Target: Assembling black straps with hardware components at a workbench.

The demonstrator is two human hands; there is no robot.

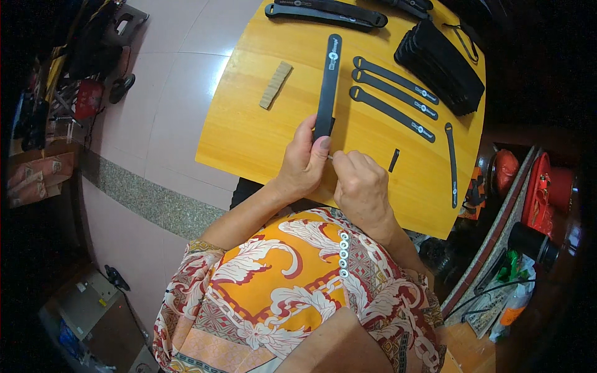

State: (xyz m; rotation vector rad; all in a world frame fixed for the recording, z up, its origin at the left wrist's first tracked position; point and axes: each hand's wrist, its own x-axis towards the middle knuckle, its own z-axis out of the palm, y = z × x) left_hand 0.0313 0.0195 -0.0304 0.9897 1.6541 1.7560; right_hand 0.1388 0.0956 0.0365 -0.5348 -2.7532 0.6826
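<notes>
Left hand (303, 163) pinches the near end of a long black strap (328, 84); thumb and fingers (321, 143) closed on it, the strap running away from the fingertips across the yellow table (249, 133). Right hand (360, 183) sits just beside the left, fingers curled tight, seemingly gripping something thin and pale that points toward the left thumb — a needle or pin perhaps; too small to tell. Whether it touches the strap I cannot tell.

Beyond and right of the fingers: three strips (395, 93) laid side by side, each with a loop end and a small round mark. A thinner strip (452, 163) lies further right, and a small black tab (393, 160) just off the right knuckles. A stack (441, 65) of black pieces sits at the far right corner. Two more long straps (326, 12) lie at the far edge. A tan block (275, 84) rests left of the held strap, well apart from the hands.

Progress, as a judgement: the work looks to be in its middle. One strap is in hand at its near end; the laid-out strips could be finished or waiting, and nothing shows which. The stack suggests plenty of pieces to go, or done.

Hidden: right palm faces down, its contents covered. The strap's near tip is behind the left fingers. The far straps are cut by the frame. Floor clutter at both sides is dark and unreadable.
</notes>
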